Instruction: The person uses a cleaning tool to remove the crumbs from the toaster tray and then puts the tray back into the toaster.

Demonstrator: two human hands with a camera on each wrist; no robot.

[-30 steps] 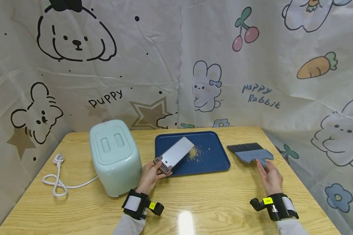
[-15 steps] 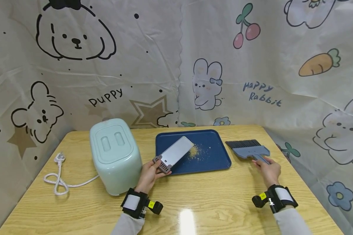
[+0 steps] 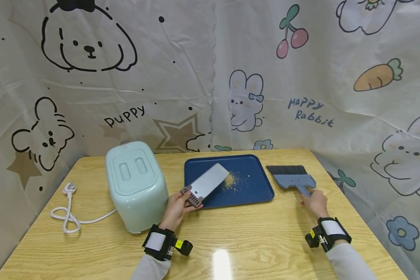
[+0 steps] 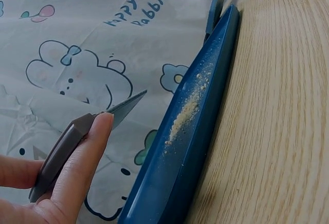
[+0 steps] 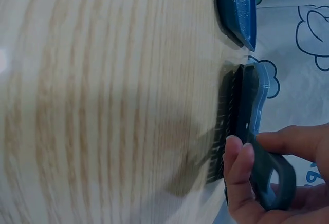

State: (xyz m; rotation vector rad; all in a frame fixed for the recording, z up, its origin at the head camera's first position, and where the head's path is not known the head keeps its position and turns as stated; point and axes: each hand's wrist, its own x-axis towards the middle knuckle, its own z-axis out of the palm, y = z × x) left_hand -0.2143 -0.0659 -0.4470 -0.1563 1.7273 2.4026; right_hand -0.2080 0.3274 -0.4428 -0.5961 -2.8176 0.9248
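Note:
In the head view, my left hand pinches the grey slotted end of a flat metal crumb tray. The crumb tray is tilted above the left part of a blue serving tray, apart from it in the left wrist view. Pale crumbs lie scattered on the blue tray. To the right, my right hand grips the handle of a blue hand brush with dark bristles. The right wrist view has the brush beside the blue tray's corner, its bristles close to the table; contact cannot be told.
A mint-green toaster with its lid on stands just left of my left hand. Its white cord and plug lie at the far left of the wooden table. A printed cloth hangs behind.
My right hand has shifted left and turned the brush, so its bristles now point more directly away from me, nearer the blue tray. The left hand and crumb tray have barely moved.

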